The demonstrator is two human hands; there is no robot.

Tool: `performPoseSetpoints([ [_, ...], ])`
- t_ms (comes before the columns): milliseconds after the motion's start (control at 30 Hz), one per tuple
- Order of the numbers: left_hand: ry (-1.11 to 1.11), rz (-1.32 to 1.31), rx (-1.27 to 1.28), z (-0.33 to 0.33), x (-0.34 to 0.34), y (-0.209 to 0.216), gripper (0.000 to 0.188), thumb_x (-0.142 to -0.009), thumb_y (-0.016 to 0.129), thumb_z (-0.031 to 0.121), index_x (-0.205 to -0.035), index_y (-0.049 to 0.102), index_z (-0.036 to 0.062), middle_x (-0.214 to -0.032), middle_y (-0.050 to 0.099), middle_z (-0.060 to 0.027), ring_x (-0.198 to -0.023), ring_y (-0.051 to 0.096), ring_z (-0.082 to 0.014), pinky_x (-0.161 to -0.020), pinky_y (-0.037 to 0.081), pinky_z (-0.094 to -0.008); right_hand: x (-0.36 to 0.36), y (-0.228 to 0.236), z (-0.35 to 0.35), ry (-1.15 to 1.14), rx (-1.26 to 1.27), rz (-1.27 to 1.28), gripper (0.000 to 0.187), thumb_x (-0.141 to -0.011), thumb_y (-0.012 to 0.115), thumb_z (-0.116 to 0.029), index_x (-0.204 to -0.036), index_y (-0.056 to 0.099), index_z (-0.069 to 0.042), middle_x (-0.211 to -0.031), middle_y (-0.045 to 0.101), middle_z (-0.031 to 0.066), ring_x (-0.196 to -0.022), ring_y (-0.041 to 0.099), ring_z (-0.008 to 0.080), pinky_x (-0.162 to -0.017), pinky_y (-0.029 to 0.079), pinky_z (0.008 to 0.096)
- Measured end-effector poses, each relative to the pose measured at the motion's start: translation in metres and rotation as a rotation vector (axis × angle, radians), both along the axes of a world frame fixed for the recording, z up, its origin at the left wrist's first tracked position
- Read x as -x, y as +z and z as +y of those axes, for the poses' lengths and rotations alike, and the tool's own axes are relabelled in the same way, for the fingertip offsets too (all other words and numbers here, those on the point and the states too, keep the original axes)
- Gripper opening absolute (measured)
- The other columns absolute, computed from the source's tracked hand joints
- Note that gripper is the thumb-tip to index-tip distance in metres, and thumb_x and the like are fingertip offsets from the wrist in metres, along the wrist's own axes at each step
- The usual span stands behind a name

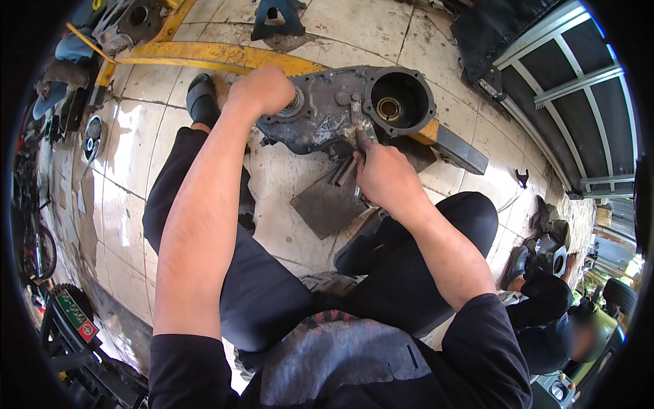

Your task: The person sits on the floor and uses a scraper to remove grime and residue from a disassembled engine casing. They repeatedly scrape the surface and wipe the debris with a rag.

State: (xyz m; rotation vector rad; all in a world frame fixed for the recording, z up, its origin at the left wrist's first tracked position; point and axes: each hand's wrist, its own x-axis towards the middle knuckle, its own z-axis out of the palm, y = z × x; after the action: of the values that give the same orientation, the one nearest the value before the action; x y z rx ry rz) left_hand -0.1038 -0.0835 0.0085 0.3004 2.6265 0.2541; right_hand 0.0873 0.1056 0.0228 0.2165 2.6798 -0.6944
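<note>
A dark, greasy metal gear housing [320,112] lies in front of me, with a deep round bore [402,99] at its right end. Over the ringed opening [294,102] at its left end, my left hand [262,92] is closed in a fist; whatever it may hold is hidden. My right hand [388,174] is closed at the housing's near edge, against a stubby round metal piece [366,134]. Whether that piece belongs to the housing or to something in my grip, I cannot tell. Beside the right fingers, a narrow metal bar [345,170] sticks out.
A yellow metal frame [184,53] runs behind the housing, and its dark end [463,151] juts out right. Under the housing lies a flat dark plate [327,208]. A stand [278,20] is at the back. Another person [545,313] sits at lower right; motorcycle parts [68,327] line the left.
</note>
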Motion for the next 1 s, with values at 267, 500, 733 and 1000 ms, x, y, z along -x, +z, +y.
performPoseSetpoints([
  [267, 0.000, -0.021, -0.013, 0.000, 0.003, 0.004, 0.041, -0.086, 0.050, 0.021, -0.113, 0.074, 0.0012, -0.123, 0.069, -0.0232, -0.115, 0.066, -0.0388, -0.097, 0.052, -0.0465, 0.007, 0.001, 0.002, 0.020, 0.000, -0.010, 0.043, -0.098, 0.053, -0.019, -0.136, 0.059, -0.001, -0.086, 0.068, 0.0318, -0.087, 0.068, 0.0498, -0.080, 0.054, 0.0562],
  [500, 0.023, -0.003, -0.015, 0.001, -0.001, 0.003, 0.041, -0.085, 0.051, 0.021, -0.112, 0.074, 0.0009, -0.121, 0.070, -0.0234, -0.115, 0.066, -0.0390, -0.096, 0.052, -0.0467, 0.007, 0.008, -0.004, -0.011, 0.042, -0.025, 0.036, -0.098, 0.055, -0.020, -0.126, 0.065, 0.002, -0.086, 0.067, 0.0323, -0.090, 0.065, 0.0505, -0.083, 0.052, 0.0552],
  [733, 0.029, 0.005, -0.021, -0.001, -0.001, 0.004, 0.040, -0.086, 0.051, 0.021, -0.111, 0.074, 0.0003, -0.121, 0.070, -0.0229, -0.115, 0.066, -0.0391, -0.096, 0.052, -0.0471, 0.008, 0.013, -0.002, 0.012, -0.001, -0.063, 0.033, -0.098, 0.053, -0.020, -0.121, 0.065, 0.001, -0.091, 0.070, 0.0293, -0.090, 0.069, 0.0489, -0.081, 0.055, 0.0554],
  [1000, -0.005, 0.040, -0.020, 0.002, -0.004, 0.003, 0.039, -0.086, 0.053, 0.023, -0.111, 0.074, 0.0011, -0.120, 0.070, -0.0229, -0.114, 0.067, -0.0392, -0.095, 0.052, -0.0473, -0.009, 0.020, -0.007, 0.034, -0.023, -0.031, 0.034, -0.097, 0.055, -0.020, -0.120, 0.066, 0.001, -0.093, 0.071, 0.0273, -0.088, 0.069, 0.0476, -0.079, 0.056, 0.0549],
])
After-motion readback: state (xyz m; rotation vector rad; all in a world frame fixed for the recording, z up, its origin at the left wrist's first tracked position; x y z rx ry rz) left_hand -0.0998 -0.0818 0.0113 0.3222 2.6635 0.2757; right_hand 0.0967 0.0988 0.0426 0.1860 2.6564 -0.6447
